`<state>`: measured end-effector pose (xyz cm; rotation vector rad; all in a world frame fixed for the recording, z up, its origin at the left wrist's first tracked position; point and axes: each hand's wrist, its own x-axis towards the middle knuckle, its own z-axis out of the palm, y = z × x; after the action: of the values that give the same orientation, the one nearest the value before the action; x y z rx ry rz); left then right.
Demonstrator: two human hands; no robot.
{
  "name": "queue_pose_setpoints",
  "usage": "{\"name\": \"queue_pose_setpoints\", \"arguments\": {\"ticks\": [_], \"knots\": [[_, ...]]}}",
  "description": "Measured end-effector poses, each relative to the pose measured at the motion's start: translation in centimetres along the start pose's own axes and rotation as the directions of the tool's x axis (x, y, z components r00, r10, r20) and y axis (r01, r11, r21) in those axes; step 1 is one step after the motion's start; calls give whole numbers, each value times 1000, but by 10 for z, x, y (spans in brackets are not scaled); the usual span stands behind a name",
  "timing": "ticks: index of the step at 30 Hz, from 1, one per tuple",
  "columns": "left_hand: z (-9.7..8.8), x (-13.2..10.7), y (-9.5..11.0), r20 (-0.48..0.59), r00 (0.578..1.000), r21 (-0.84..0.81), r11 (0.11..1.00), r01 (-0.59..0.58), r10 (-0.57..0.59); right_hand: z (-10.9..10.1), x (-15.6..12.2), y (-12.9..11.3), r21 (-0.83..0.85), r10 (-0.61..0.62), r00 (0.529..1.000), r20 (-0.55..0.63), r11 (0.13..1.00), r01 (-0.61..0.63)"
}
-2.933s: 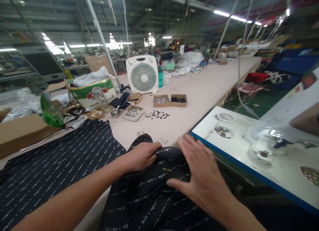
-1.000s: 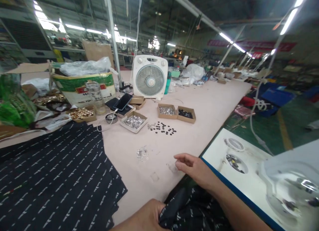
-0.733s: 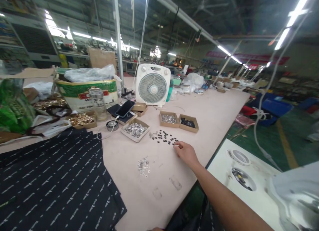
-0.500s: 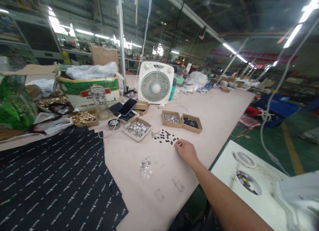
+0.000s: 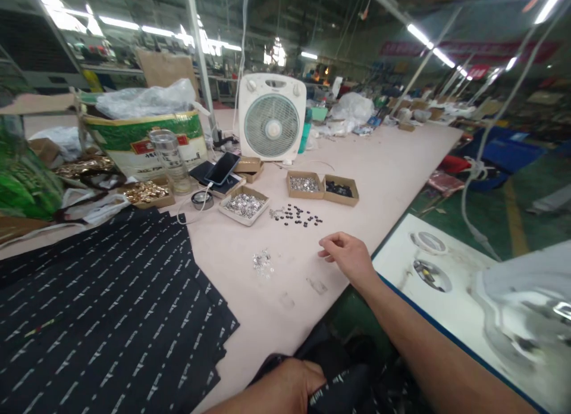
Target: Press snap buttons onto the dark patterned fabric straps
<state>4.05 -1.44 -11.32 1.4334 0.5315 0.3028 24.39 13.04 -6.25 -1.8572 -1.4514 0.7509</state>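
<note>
My right hand (image 5: 348, 258) hovers over the table's right side with thumb and forefinger pinched together; whatever is between them is too small to make out. Just beyond it lie scattered black snap buttons (image 5: 297, 218). Left of that hand is a small heap of silver snap parts (image 5: 262, 263). At the bottom, my left hand (image 5: 297, 378) is closed on a dark printed fabric piece (image 5: 343, 387) near the table's front edge; its fingertips are partly hidden. A stack of black fabric with white lettering (image 5: 111, 319) covers the table's left.
Behind the buttons stand a box of silver parts (image 5: 304, 185), a box of black parts (image 5: 339, 190) and another silver-filled box (image 5: 244, 206). A fan (image 5: 273, 119), phone (image 5: 222, 168) and glass jar (image 5: 172, 161) are farther back. A white machine table (image 5: 401, 295) adjoins at right.
My right hand has drawn back from the black buttons toward me. My left hand has come into view at the bottom with dark fabric, and the view has tilted downward.
</note>
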Motion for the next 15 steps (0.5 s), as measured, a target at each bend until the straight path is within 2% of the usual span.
{"name": "queue_pose_setpoints", "arguments": {"ticks": [4, 6, 8, 10, 12, 15], "knots": [[10, -14, 19, 3, 998, 330, 942, -59, 61, -18, -107, 14, 259, 41, 976, 214, 961, -97], [14, -19, 21, 29, 993, 484, 868, -111, 111, -22, -159, 25, 298, 78, 957, 280, 940, -164], [20, -22, 20, 56, 985, 648, 744, -162, 165, -25, -203, 37, 296, 124, 950, 286, 932, -211], [28, -25, 22, 120, 968, 787, 573, -229, 221, -26, -236, 46, 285, 157, 949, 274, 929, -236], [37, -29, 26, 206, 941, 853, 422, -307, 267, -29, -259, 50, 289, 167, 954, 250, 927, -238], [51, -35, 34, 282, 892, 855, 329, -401, 353, -36, -283, 51, 306, 147, 969, 199, 930, -204]]}}
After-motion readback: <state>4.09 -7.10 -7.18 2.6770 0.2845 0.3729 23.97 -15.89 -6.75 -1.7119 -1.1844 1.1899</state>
